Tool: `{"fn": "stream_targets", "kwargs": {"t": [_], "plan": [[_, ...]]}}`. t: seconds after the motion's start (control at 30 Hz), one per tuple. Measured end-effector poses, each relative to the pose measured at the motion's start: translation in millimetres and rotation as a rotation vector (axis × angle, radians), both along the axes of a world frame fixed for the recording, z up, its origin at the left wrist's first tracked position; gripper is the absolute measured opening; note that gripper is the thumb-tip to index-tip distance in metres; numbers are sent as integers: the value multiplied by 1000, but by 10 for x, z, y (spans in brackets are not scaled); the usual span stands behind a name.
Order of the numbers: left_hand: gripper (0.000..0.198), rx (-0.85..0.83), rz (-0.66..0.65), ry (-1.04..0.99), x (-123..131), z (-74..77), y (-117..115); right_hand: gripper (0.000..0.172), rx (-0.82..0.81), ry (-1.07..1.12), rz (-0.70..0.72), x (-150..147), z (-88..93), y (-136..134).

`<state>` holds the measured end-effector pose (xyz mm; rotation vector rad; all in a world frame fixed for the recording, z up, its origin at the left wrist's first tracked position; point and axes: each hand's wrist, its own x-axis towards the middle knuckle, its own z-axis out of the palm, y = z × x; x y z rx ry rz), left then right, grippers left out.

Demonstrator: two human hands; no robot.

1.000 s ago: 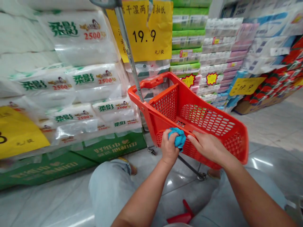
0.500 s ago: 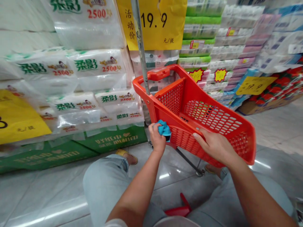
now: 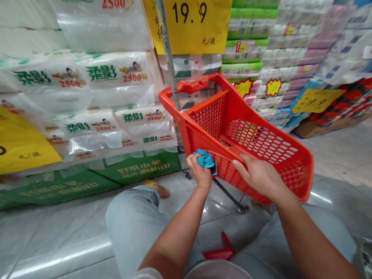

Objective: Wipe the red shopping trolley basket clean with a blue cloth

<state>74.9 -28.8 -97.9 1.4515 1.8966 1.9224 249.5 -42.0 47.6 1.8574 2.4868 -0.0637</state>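
Note:
A red plastic shopping cart (image 3: pixel 200 133) with perforated walls stands in front of me, its long side facing my knees. My left hand (image 3: pixel 200 172) is closed around a crumpled blue cloth (image 3: pixel 205 159), which lies against the outer side wall of the cart. Further right, my right hand (image 3: pixel 260 176) grips the upper rim of the same side, thumb outside and fingers reaching over to the inside, partly hidden. Inside the basket a slotted flap (image 3: pixel 209 112) stands near the handle.
Stacked white tissue packs (image 3: pixel 107 77) rise on the left above a green printed base (image 3: pixel 142 168). A metal pole (image 3: pixel 168 50) crosses in front of the cart's handle end. A yellow price sign (image 3: pixel 192 25) hangs behind. Part of a red object (image 3: pixel 222 252) shows on the floor between my legs.
My left hand has slid the blue cloth slightly right along the cart's side wall. My right hand keeps its hold on the rim, and the view has shifted a little.

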Motion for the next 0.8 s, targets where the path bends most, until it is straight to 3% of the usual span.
{"fn": "stream_targets", "kwargs": {"t": [0.13, 0.2, 0.27, 0.37, 0.43, 0.5, 0.63, 0.8], "plan": [[23, -9, -251, 98, 351, -95, -284, 51, 12, 12, -2, -6, -9, -8], [23, -21, -324, 128, 372, -174, -351, 50, 5, 15, -11, -3, -6, -21], [25, -51, -255, 92, 229, -259, -293, 49, -1, 7, -18, -9, 6, -34], [35, -108, -15, -32, -61, -352, -81, 51, 3, -22, -12, -45, 24, -41], [38, -137, 75, -85, -106, -380, -11, 52, 13, -39, -7, -71, 23, -37], [38, -157, 58, -90, 7, -397, -64, 53, 21, -40, -9, -81, 9, -32], [35, -201, -95, -64, 257, -481, -260, 52, 32, -45, -31, -53, -17, -28], [40, -271, 32, -182, 75, -621, -142, 52, 31, -54, -2, -56, 26, -31]]}}
